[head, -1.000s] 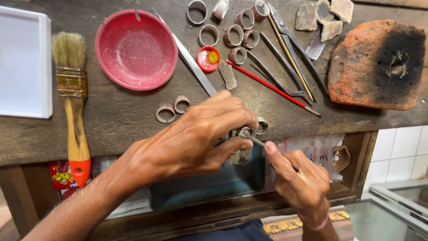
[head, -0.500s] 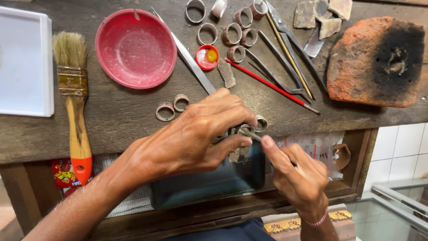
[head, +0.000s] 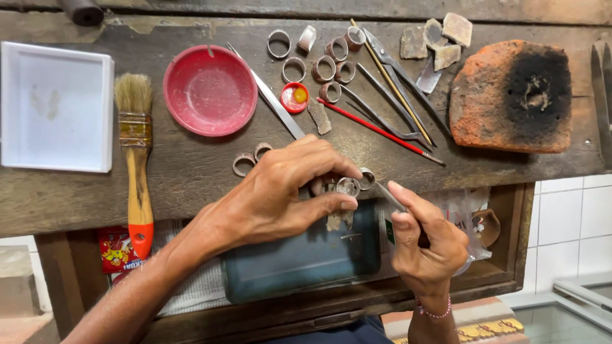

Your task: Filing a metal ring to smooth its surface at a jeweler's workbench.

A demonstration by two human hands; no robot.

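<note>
Since a second ago, almost nothing has shifted; only my right hand (head: 426, 245) has edged its thin metal tool (head: 390, 196) closer to the ring. My left hand (head: 287, 191) pinches that small metal ring (head: 348, 186) between thumb and fingertips at the surface (head: 191, 172) edge. Judging by this, the ring is mid-work, while finished-looking rings (head: 322, 64) lie beside the red dish (head: 210, 89).

Hands meeting at the bench's front edge

The left hand (head: 280, 197) is pinching a ring (head: 348, 186) just left of the right hand (head: 426, 245), which is gripping a thin tool (head: 390, 196). Behind them on the bench (head: 191, 172), the dish (head: 210, 90) is lying between the brush (head: 136, 153) and loose rings (head: 319, 64); the tray (head: 56, 107) is sitting far left, the brick (head: 513, 95) far right.
</note>
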